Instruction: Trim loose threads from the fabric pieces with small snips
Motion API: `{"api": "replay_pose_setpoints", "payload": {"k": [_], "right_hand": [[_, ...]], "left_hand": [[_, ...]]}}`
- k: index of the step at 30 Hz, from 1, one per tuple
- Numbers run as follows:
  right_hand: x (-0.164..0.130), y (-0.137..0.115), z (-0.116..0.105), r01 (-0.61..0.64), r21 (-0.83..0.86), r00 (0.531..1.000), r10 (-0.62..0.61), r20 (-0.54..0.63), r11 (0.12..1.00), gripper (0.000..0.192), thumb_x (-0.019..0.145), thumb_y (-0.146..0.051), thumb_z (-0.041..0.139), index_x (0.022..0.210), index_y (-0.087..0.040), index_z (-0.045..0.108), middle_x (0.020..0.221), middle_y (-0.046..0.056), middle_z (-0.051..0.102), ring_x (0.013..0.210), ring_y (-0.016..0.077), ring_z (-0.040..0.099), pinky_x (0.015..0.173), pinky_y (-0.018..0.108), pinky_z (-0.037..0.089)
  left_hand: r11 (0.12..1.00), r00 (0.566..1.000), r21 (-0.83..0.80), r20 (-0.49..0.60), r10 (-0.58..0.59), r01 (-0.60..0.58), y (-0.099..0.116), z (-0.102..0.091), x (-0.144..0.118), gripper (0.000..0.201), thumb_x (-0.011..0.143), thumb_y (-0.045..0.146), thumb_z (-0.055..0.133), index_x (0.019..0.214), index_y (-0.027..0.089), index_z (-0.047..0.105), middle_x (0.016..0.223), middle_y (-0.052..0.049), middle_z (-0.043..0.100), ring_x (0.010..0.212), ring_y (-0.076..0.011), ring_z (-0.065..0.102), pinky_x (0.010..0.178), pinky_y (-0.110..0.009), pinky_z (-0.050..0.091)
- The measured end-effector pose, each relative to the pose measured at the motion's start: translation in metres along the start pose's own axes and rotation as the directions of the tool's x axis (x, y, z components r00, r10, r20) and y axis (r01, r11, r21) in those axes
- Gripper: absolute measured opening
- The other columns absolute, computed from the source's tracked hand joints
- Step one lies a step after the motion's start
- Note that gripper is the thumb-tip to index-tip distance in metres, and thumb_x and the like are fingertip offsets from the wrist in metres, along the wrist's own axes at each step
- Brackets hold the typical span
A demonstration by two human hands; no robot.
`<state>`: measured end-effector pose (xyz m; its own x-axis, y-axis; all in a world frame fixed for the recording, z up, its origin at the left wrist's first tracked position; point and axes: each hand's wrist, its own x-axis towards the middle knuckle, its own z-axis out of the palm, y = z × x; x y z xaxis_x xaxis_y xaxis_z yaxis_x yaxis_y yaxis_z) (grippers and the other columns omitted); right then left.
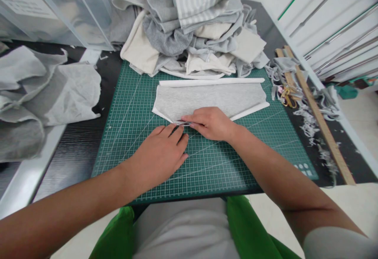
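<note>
Dark tabletop [73, 148], green gridded cutting mat [212, 164] on it, grey fabric piece [206, 97] flat on the mat, heap of grey and cream cloth [191, 26] at the mat's far edge, crumpled grey fabric [44, 89] left, wooden ruler [321, 121] and thread scraps [307, 121] right, clear plastic bin [59, 7] far left.

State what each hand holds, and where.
Right hand pinches the grey fabric piece at its near edge; left hand presses flat beside it, gripping nothing.

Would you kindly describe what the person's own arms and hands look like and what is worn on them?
Both forearms are bare, without gloves, rings or a watch on the left hand or right hand. A short pale grey sleeve shows at the right upper arm.
</note>
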<state>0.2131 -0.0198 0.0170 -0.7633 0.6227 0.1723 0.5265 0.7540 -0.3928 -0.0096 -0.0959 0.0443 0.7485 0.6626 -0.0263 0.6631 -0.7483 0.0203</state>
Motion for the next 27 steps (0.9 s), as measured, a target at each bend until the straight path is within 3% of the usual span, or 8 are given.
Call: {"api": "replay_pose_setpoints", "payload": {"k": [17, 27], "right_hand": [[0.0038, -0.0045, -0.0027, -0.023, -0.032, 0.999, 0.024, 0.035, 0.999, 0.037, 0.099, -0.024, 0.05, 0.131, -0.018, 0.069, 0.089, 0.006, 0.072, 0.083, 0.0188, 0.062, 0.077, 0.031, 0.044], [0.0053, -0.0046, -0.0035, -0.02, -0.045, 0.999, 0.022, 0.042, 0.999, 0.037, 0.098, -0.024, 0.051, 0.131, -0.018, 0.069, 0.091, 0.006, 0.074, 0.084, 0.0195, 0.063, 0.075, 0.031, 0.044]], "left_hand": [[0.999, 1.0, -0.045, 0.007, -0.016, 0.017, -0.0003, -0.0023, -0.0015, 0.042, 0.101, 0.037, 0.05, 0.133, 0.011, 0.061, 0.141, -0.016, 0.058, 0.133, -0.0352, 0.05, 0.107, -0.052, 0.045], [0.998, 0.999, -0.052, 0.035, -0.042, 0.044, -0.0003, -0.0035, -0.0021, 0.046, 0.1, 0.039, 0.052, 0.137, 0.013, 0.06, 0.146, -0.015, 0.055, 0.14, -0.0417, 0.042, 0.112, -0.057, 0.041]]}}
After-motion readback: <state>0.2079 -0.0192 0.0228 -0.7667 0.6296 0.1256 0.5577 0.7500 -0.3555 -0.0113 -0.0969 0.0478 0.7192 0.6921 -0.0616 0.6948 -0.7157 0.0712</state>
